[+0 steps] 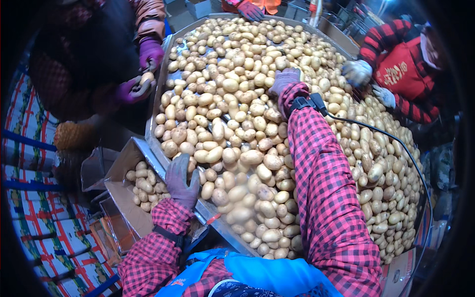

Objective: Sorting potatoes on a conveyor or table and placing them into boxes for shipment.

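Observation:
A large mound of pale yellow potatoes [237, 116] covers a metal-rimmed table [154, 106]. My left hand [182, 182], in a greyish glove, rests at the near left rim, its thumb apart from the fingers and nothing seen in it. Just left of it, an open cardboard box [118, 171] holds a smaller batch of potatoes [145, 185]. Stretched far forward, my right hand [286, 79] in a purple glove lies over potatoes near the middle of the heap. Its fingers are spread, and their tips are partly hidden among the potatoes.
At the left, a person's purple-gloved hands [136, 89] hold a potato. Another person's white-gloved hand [357, 73] is over the right side; a gloved hand [251, 10] rests at the far edge. A black cable [396, 136] runs from my right wrist. Patterned cartons [42, 218] stand left.

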`<state>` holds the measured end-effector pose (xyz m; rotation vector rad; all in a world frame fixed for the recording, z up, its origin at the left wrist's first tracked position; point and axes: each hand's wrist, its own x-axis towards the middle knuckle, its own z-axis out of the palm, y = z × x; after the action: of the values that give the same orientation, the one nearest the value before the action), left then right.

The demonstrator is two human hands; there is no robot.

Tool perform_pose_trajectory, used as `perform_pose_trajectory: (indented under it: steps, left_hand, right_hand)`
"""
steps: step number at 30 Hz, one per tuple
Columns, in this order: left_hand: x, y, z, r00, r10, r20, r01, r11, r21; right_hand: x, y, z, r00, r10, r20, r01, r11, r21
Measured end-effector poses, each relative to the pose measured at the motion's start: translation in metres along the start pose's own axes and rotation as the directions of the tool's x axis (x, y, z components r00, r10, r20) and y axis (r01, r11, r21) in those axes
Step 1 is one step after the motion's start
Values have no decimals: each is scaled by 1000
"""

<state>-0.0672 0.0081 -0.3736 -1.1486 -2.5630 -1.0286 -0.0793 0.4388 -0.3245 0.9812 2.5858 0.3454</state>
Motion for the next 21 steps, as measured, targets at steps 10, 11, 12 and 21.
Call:
perform_pose_trajectory:
  steps: [10, 11, 12, 21]
  left_hand:
    - [-5, -8, -3, 1000, 12, 0, -12, 999, 41]
    - [-7, -12, -4, 1000, -3, -5, 3, 999, 33]
    - [-2, -5, 6, 1000, 2, -8, -3, 1000, -4]
    - [-4, -12, 4, 1000, 7, 3, -7, 1000, 6]
  right_hand:
    - [-94, -115, -2, 978, -133, -159, 182, 920, 348]
    - [-108, -120, -10, 967, -205, -148, 243, 917, 315]
    - [-117, -120, 8, 901, -259, -348, 347, 912, 220]
    - [-279, -170, 7, 818, -451, -356, 558, 770, 308]
